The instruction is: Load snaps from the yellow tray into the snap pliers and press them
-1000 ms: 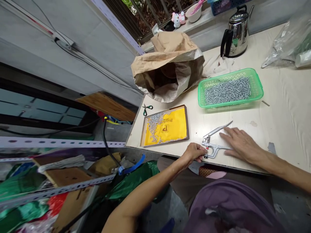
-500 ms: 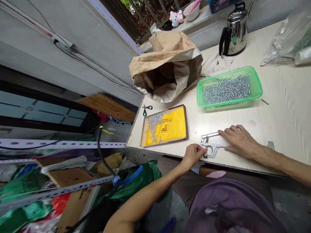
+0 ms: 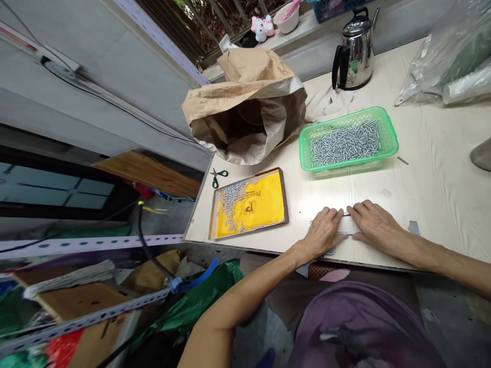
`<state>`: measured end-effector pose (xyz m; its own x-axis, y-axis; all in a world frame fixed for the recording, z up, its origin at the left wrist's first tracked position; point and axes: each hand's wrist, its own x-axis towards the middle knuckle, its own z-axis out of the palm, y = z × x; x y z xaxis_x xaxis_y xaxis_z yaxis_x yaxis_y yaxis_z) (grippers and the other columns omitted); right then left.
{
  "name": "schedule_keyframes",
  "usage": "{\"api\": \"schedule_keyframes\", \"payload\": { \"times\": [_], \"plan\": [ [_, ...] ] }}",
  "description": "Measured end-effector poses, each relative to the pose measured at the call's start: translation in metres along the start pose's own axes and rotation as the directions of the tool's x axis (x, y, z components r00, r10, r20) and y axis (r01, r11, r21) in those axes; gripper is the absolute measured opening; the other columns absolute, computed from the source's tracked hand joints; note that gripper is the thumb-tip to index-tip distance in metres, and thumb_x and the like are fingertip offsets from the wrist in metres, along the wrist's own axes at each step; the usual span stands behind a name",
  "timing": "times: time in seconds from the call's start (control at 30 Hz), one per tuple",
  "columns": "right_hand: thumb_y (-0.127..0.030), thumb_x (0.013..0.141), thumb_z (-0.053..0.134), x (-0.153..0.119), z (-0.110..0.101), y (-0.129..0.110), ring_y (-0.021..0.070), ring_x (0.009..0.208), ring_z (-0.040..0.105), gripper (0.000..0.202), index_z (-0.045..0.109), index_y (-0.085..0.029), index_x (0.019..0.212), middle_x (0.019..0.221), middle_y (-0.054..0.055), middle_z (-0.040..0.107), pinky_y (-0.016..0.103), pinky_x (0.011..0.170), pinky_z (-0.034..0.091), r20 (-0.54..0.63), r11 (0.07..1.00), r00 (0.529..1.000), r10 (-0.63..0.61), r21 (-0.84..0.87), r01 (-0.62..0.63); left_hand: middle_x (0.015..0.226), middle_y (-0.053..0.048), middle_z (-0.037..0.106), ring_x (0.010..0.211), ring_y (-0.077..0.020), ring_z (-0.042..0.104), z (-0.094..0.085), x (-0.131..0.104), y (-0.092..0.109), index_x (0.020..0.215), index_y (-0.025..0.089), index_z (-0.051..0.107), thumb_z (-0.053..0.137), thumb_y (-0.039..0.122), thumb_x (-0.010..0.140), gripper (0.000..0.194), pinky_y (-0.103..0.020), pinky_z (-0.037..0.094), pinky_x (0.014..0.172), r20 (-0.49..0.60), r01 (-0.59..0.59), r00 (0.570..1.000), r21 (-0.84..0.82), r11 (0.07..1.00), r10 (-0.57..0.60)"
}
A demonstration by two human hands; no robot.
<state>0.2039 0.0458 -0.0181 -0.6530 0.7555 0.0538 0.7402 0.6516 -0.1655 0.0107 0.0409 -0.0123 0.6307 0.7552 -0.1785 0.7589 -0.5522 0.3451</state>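
Observation:
A silver metal hand press tool (image 3: pixel 346 232) with two long handles lies flat near the table's front edge. My left hand (image 3: pixel 324 232) is closed over its head end, hiding most of the head. Gripping the handle ends from the other side is my right hand (image 3: pixel 374 225), its fingers bent over the upper handle and the thumb by the lower one. Only a short stretch of the handles shows between the hands. To the left, a shallow tray (image 3: pixel 284 197) with a yellow lining holds loose small metal pins (image 3: pixel 232 197), mostly at its left end.
Behind the hands stands a green plastic basket (image 3: pixel 307 167) of similar metal pieces. Green-handled scissors (image 3: pixel 219 176) lie by the tray. An open brown paper sack (image 3: pixel 245 92), a steel kettle (image 3: pixel 357 56) and a clear plastic bag (image 3: pixel 452 66) stand farther back.
My left hand has moved from pinching at the tool's head to closing over it, beside my right hand. My right hand stays on the handles. The view has shifted slightly.

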Motion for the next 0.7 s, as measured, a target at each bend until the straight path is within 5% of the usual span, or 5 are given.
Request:
{"api": "schedule_keyframes", "payload": {
  "times": [0.13,0.3,0.5,0.6,0.7],
  "plan": [
    [-0.014,0.085,0.057,-0.001,0.008,-0.001,0.0209,0.076,0.049,0.004,0.06,-0.016,0.082,0.079,0.007,0.058,0.031,0.067,0.035,-0.043,0.998,0.997,-0.063,0.02,0.064,0.097,-0.009,0.058,0.096,-0.025,0.053,0.005,0.001,0.007,0.111,0.015,0.053,0.051,0.031,0.093,0.024,-0.041,0.048,0.081,-0.001,0.031,1.0,0.043,0.999,-0.031],
    [-0.011,0.092,0.042,0.001,0.006,0.003,0.02,0.076,0.05,0.022,0.06,-0.016,0.08,0.077,0.007,0.059,0.031,0.07,0.036,-0.038,0.998,0.997,-0.063,0.009,0.064,0.092,-0.008,0.061,0.094,-0.0243,0.056,0.011,0.006,0.004,0.106,0.016,0.056,0.048,0.028,0.094,0.019,-0.039,0.049,0.08,-0.041,0.044,0.998,0.04,0.998,-0.043],
    [-0.039,0.091,0.051,0.013,-0.009,0.038,0.0236,0.085,0.053,0.029,0.061,-0.015,0.105,0.096,0.012,0.061,0.034,0.072,0.04,0.065,0.97,0.986,-0.156,0.199,0.141,0.139,-0.022,0.046,0.133,-0.0312,0.041,0.038,-0.012,0.018,0.138,0.012,0.034,0.042,0.025,0.095,0.045,-0.051,0.04,0.106,-0.253,0.056,0.966,0.023,0.998,-0.048],
    [-0.029,0.095,0.039,0.024,-0.008,0.051,0.0228,0.083,0.052,0.028,0.063,-0.015,0.095,0.089,0.012,0.062,0.034,0.072,0.04,0.027,0.984,0.997,-0.079,0.163,0.073,0.145,-0.02,0.042,0.142,-0.03,0.029,0.058,-0.024,0.037,0.143,0.014,0.03,0.038,0.028,0.097,0.049,-0.053,0.034,0.112,-0.276,-0.011,0.961,0.005,1.0,0.012],
    [-0.021,0.094,0.039,0.039,-0.009,0.051,0.0218,0.08,0.05,0.027,0.063,-0.015,0.085,0.086,0.011,0.062,0.033,0.071,0.039,0.001,0.994,1.0,-0.007,0.108,0.007,0.143,-0.018,0.046,0.141,-0.0286,0.032,0.067,-0.028,0.05,0.142,0.014,0.034,0.039,0.035,0.097,0.05,-0.053,0.033,0.113,-0.272,-0.031,0.962,-0.035,0.999,0.021]
  ]
}}
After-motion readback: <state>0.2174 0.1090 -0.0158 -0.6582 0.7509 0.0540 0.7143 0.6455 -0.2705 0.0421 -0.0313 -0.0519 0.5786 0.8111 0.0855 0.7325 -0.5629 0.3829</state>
